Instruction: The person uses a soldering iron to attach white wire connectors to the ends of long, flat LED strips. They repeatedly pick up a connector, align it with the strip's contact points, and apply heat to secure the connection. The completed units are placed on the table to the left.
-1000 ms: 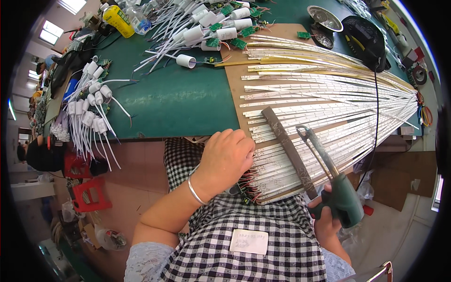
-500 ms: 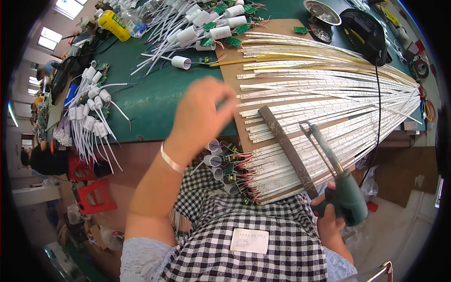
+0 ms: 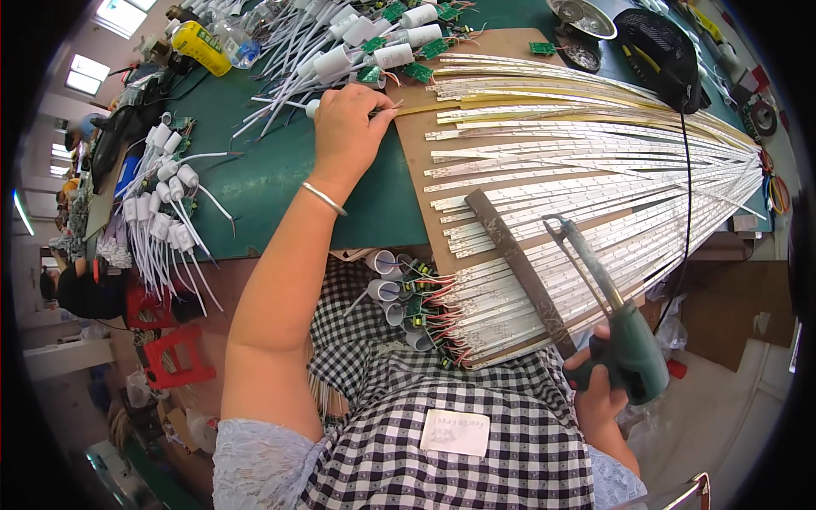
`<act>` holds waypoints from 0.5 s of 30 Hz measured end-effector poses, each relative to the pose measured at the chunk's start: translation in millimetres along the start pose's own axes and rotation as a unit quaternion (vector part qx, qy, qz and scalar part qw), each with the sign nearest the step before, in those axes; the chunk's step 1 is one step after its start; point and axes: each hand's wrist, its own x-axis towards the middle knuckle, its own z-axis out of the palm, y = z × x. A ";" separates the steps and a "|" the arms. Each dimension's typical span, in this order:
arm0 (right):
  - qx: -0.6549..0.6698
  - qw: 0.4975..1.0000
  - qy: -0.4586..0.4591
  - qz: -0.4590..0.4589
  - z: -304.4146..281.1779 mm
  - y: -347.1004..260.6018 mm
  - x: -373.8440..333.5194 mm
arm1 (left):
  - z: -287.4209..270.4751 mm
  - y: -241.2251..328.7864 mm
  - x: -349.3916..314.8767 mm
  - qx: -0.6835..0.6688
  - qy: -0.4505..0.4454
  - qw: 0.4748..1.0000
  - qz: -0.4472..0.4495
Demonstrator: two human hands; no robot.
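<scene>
My left hand (image 3: 350, 132) is closed in a pinch at the far edge of the brown board, over a small circuit board that its fingers mostly hide. Thin wire ends stick out past the fingertips. The white plastic cap (image 3: 312, 109) on the same lead peeks out left of the hand. In my right hand (image 3: 595, 378) is a dark green soldering gun (image 3: 642, 357), gripped by its handle, its tip over the LED strips (image 3: 501, 319). These white strips fan out across the brown board (image 3: 414, 161). A dark flat bar (image 3: 520, 268) lies across them.
White caps with green circuit boards and leads pile up at the back (image 3: 336, 59), with another bunch (image 3: 166, 191) at left. Several wired caps (image 3: 387, 289) hang by my apron. A black cap-like object (image 3: 659, 59), metal dish (image 3: 582, 17) and yellow bottle (image 3: 200, 44) stand behind; a black cord (image 3: 685, 187) crosses the strips.
My left hand has moved away from me and slightly left, from above the board's left edge onto the small circuit board. The soldering gun in my right hand has hardly moved.
</scene>
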 end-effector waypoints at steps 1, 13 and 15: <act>0.004 1.000 0.004 0.003 2.1 -2.2 0.5 | -5.4 0.9 -0.6 -0.012 0.003 1.000 0.005; 0.005 0.999 -0.035 -0.018 -0.6 -4.8 -0.5 | -69.7 98.1 -76.1 -0.172 -0.196 0.964 0.050; 0.000 0.998 -0.053 -0.013 -1.0 -6.6 -0.4 | -66.1 107.2 -89.4 -0.143 -0.170 0.973 0.067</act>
